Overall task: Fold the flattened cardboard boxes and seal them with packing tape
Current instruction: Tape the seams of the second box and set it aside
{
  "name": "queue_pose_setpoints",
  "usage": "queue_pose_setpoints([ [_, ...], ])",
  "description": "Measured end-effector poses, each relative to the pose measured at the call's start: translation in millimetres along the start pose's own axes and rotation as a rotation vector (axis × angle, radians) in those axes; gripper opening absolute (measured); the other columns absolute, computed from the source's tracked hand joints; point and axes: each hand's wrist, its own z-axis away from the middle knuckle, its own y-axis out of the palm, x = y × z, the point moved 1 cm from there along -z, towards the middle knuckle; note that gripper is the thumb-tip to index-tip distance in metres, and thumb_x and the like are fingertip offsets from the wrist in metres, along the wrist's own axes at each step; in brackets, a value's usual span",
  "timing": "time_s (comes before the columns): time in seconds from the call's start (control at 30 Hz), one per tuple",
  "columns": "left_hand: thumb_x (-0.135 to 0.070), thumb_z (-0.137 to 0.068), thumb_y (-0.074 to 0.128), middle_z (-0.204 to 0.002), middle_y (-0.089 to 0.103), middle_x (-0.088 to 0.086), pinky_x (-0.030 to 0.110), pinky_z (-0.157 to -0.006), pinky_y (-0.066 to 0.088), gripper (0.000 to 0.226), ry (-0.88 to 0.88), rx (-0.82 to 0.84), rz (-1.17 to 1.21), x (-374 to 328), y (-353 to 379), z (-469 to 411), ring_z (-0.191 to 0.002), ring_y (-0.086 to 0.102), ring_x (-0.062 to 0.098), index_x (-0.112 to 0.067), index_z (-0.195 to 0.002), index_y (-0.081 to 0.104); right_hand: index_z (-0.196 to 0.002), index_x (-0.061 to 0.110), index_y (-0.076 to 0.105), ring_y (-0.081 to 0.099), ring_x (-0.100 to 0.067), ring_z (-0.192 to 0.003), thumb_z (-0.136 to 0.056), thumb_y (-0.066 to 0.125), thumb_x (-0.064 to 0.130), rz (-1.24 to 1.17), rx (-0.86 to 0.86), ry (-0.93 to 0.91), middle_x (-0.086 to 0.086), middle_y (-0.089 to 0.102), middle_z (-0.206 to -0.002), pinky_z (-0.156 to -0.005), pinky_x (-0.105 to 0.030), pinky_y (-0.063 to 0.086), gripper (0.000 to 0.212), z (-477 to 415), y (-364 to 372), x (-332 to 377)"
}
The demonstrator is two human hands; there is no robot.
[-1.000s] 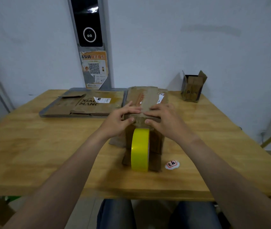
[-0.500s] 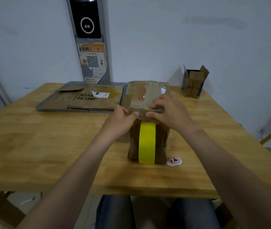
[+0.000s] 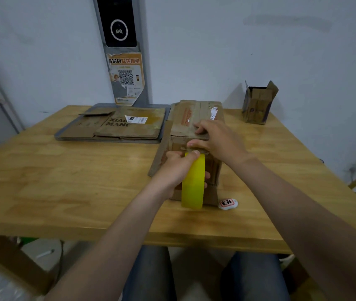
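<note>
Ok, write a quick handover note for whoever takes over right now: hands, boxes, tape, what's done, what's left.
Left hand grips the yellow tape roll, upright against the near face of the box.
Right hand pinches its top front edge.
Done: this box is folded up, top closed.
Left: no yellow tape shows on it yet; flattened boxes wait on the tray.

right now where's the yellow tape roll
In the head view the yellow tape roll stands on edge at the near face of the cardboard box, held by the left hand, with a small white tag just right of it.
</note>
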Motion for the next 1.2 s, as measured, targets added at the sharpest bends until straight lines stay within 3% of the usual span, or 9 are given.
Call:
queue_pose_setpoints([
  [0.17, -0.039, -0.107, 0.046, -0.094, 0.076, 0.023, 0.035, -0.055, 0.060, 0.046, -0.238, 0.125, -0.035, -3, -2, 15, -0.068, 0.075, 0.031, -0.002, -0.133, 0.048, -0.106, 0.027, 0.062, 0.054, -0.015, -0.116, -0.076, 0.074, 0.066, 0.025, -0.009, -0.031, 0.007, 0.066, -0.122, -0.085, -0.041, 0.052, 0.051, 2, 2, -2],
  [0.23, -0.040, -0.106, 0.047, -0.103, 0.076, 0.021, 0.034, -0.056, 0.060, 0.045, -0.287, 0.180, -0.013, -4, -4, 14, -0.077, 0.076, 0.030, -0.005, -0.133, 0.051, -0.112, 0.029, 0.062, 0.052, -0.015, -0.122, -0.074, 0.075, 0.067, 0.049, 0.007, -0.047, 0.008, 0.064, -0.127, -0.089, -0.041, 0.052, 0.056, 4, 2, -5],
  [0.3, -0.038, -0.105, 0.047, -0.109, 0.076, 0.018, 0.035, -0.064, 0.062, 0.038, -0.271, 0.218, -0.018, -6, -4, 11, -0.088, 0.077, 0.029, -0.009, -0.128, 0.054, -0.120, 0.031, 0.061, 0.047, -0.016, -0.134, -0.072, 0.076, 0.068, 0.085, 0.024, -0.058, 0.010, 0.060, -0.137, -0.097, -0.041, 0.049, 0.062, 5, 1, -8],
  [0.4, -0.033, -0.106, 0.045, -0.110, 0.076, 0.018, 0.047, -0.094, 0.058, 0.029, -0.224, 0.208, -0.053, -5, -6, 4, -0.099, 0.075, 0.030, -0.012, -0.124, 0.054, -0.125, 0.033, 0.059, 0.040, -0.015, -0.143, -0.072, 0.078, 0.065, 0.101, 0.010, -0.059, 0.014, 0.056, -0.145, -0.105, -0.042, 0.045, 0.065, 6, 2, -10],
  [0.43, -0.033, -0.106, 0.044, -0.109, 0.076, 0.018, 0.047, -0.094, 0.057, 0.030, -0.226, 0.208, -0.053, -4, -6, 3, -0.099, 0.075, 0.031, -0.011, -0.125, 0.054, -0.125, 0.033, 0.059, 0.040, -0.015, -0.143, -0.072, 0.079, 0.065, 0.102, 0.004, -0.064, 0.014, 0.056, -0.144, -0.105, -0.042, 0.045, 0.065, 6, 3, -10],
  [0.57, -0.034, -0.108, 0.043, -0.109, 0.075, 0.020, 0.036, -0.067, 0.063, 0.038, -0.261, 0.230, -0.032, -6, -11, 1, -0.093, 0.076, 0.030, -0.007, -0.133, 0.050, -0.123, 0.036, 0.058, 0.041, -0.016, -0.142, -0.072, 0.080, 0.065, 0.107, -0.011, -0.097, 0.016, 0.058, -0.142, -0.102, -0.043, 0.049, 0.063, 7, 3, -11],
  [0.87, -0.034, -0.108, 0.043, -0.109, 0.075, 0.023, 0.042, -0.079, 0.061, 0.038, -0.333, 0.256, -0.011, -2, -9, -6, -0.090, 0.076, 0.029, -0.003, -0.127, 0.053, -0.129, 0.034, 0.057, 0.039, -0.015, -0.143, -0.074, 0.080, 0.063, 0.128, 0.007, -0.102, 0.015, 0.055, -0.146, -0.105, -0.042, 0.047, 0.066, 10, -1, -10],
  [1.07, -0.037, -0.105, 0.050, -0.111, 0.075, 0.019, 0.041, -0.085, 0.059, 0.041, -0.318, 0.219, 0.076, 2, -15, -14, -0.093, 0.076, 0.027, -0.005, -0.129, 0.056, -0.117, 0.030, 0.057, 0.052, -0.015, -0.122, -0.069, 0.084, 0.060, 0.189, -0.081, -0.121, 0.009, 0.062, -0.125, -0.085, -0.036, 0.053, 0.063, 9, 1, 0],
  [1.2, -0.037, -0.104, 0.051, -0.113, 0.075, 0.019, 0.042, -0.080, 0.062, 0.042, -0.301, 0.227, 0.095, 5, -17, -15, -0.096, 0.076, 0.027, -0.009, -0.135, 0.054, -0.129, 0.030, 0.055, 0.042, -0.017, -0.132, -0.077, 0.075, 0.065, 0.129, -0.032, -0.068, 0.008, 0.057, -0.134, -0.102, -0.041, 0.043, 0.066, 12, -7, -4],
])
